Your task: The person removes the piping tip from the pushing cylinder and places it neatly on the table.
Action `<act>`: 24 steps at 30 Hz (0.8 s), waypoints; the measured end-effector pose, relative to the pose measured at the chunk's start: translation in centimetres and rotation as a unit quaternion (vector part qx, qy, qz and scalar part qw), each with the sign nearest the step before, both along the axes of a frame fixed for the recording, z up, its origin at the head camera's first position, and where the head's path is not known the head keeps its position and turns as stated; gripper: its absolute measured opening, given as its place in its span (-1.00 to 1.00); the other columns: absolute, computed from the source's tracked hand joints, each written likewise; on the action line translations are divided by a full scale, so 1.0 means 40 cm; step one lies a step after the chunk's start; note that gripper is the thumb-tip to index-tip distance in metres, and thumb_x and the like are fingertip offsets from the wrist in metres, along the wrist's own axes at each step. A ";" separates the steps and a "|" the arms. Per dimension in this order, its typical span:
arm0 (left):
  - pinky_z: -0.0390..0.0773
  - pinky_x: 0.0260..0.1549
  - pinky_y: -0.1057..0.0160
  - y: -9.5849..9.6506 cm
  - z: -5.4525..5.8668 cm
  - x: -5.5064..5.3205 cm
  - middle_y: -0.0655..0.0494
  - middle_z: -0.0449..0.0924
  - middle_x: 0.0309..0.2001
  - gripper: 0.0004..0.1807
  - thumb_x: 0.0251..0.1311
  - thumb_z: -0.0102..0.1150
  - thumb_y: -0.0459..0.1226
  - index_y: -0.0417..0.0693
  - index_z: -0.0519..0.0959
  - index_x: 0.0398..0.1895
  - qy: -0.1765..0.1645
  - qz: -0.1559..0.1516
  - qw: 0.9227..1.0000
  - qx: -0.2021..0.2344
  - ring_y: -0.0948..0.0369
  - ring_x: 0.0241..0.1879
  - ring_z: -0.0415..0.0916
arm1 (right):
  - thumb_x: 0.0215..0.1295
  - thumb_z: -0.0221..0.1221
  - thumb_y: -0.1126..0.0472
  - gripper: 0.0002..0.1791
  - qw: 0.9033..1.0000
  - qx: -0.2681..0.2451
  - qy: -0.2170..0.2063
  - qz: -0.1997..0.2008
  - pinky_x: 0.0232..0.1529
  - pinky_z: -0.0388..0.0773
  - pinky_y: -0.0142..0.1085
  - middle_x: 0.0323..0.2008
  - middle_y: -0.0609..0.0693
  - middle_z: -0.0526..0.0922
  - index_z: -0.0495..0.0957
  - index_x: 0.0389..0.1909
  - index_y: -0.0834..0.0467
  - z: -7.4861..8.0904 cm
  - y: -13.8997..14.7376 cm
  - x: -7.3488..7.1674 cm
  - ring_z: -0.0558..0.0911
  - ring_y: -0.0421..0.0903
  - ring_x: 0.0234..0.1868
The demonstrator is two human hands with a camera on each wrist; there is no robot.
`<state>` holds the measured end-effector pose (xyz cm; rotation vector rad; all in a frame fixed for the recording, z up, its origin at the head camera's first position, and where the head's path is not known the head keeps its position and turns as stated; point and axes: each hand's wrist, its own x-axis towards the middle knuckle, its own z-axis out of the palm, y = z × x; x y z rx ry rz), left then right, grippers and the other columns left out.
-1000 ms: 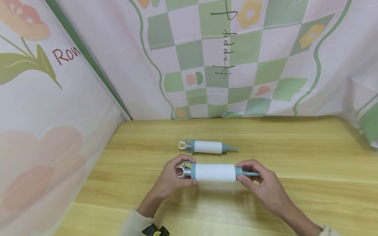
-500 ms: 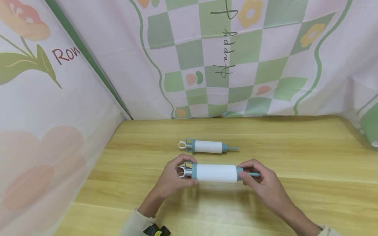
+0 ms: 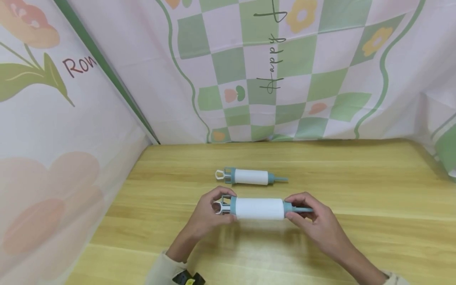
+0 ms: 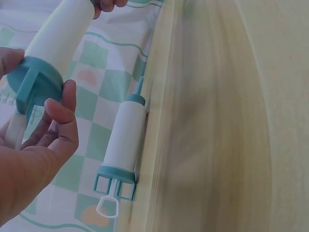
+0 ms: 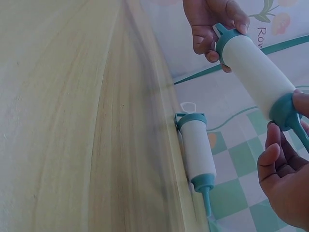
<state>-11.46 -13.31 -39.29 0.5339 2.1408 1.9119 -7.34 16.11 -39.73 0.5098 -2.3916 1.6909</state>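
A thick white syringe [image 3: 260, 208] with teal end caps is held level over the table between both hands. At its left end, my left hand [image 3: 206, 211] grips the teal collar [image 4: 36, 77], thumb and fingers on opposite sides. The white plunger handle [image 4: 16, 130] sticks out toward that palm. My right hand [image 3: 318, 221] pinches the teal nozzle cap [image 5: 285, 112] at the other end, and the thin nozzle [image 3: 303, 209] passes in under the fingers. Beyond them a second, matching syringe [image 3: 251, 177] lies on the table, its nozzle pointing right.
The wooden table [image 3: 374, 178] extends to both sides and in front of the hands. A patterned cloth [image 3: 228, 71] hangs along its back edge, and another printed sheet [image 3: 89, 130] borders the left. A black band [image 3: 189, 278] is near the left cuff.
The right thumb moved up on the nozzle cap half a second ago and is back lower now. The held syringe shifted slightly right, then left again. The other syringe stays put.
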 end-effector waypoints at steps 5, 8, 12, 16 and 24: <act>0.63 -0.26 0.15 0.000 -0.002 0.000 -0.11 0.53 -0.02 -0.50 -0.05 0.36 -0.44 -0.15 0.52 0.05 0.001 -0.001 1.000 -0.003 0.05 -0.26 0.57 | 0.33 0.28 0.37 -0.73 1.000 0.003 0.001 -0.003 -0.24 0.62 -0.34 -0.16 -0.01 0.63 0.55 0.00 0.12 -0.003 0.003 0.000 0.61 -0.12 -0.20; 0.63 -0.26 0.13 0.000 -0.003 0.000 -0.11 0.53 -0.01 -0.50 -0.05 0.36 -0.42 -0.14 0.52 0.05 -0.001 0.001 1.000 -0.006 0.04 -0.26 0.58 | 0.30 0.30 0.37 -0.70 1.000 0.003 0.001 -0.002 -0.23 0.61 -0.34 -0.14 -0.01 0.63 0.55 0.01 0.12 -0.004 0.005 0.001 0.62 -0.11 -0.20; 0.63 -0.26 0.13 -0.003 -0.002 0.001 -0.11 0.54 -0.01 -0.50 -0.06 0.37 -0.43 -0.13 0.53 0.05 -0.003 0.005 1.000 -0.008 0.04 -0.26 0.58 | 0.26 0.34 0.35 -0.66 1.000 0.005 -0.004 -0.001 -0.26 0.59 -0.32 -0.14 -0.03 0.63 0.55 0.03 0.10 -0.003 0.007 0.002 0.61 -0.11 -0.24; 0.63 -0.27 0.14 -0.006 -0.002 0.001 -0.11 0.54 -0.01 -0.50 -0.06 0.37 -0.42 -0.14 0.52 0.05 -0.001 0.004 1.000 -0.004 0.04 -0.26 0.58 | 0.25 0.35 0.34 -0.64 1.000 0.013 -0.003 -0.007 -0.28 0.58 -0.33 -0.14 -0.04 0.64 0.55 0.05 0.12 -0.001 0.008 0.001 0.60 -0.12 -0.23; 0.62 -0.27 0.17 -0.011 -0.002 0.001 -0.10 0.55 -0.04 -0.50 -0.05 0.39 -0.42 -0.15 0.52 0.04 0.011 0.005 1.000 -0.006 0.05 -0.28 0.57 | 0.45 0.18 0.27 -0.81 0.999 0.029 -0.012 -0.041 -0.29 0.64 -0.29 -0.24 -0.06 0.67 0.56 0.02 0.17 0.008 0.007 0.000 0.67 -0.09 -0.29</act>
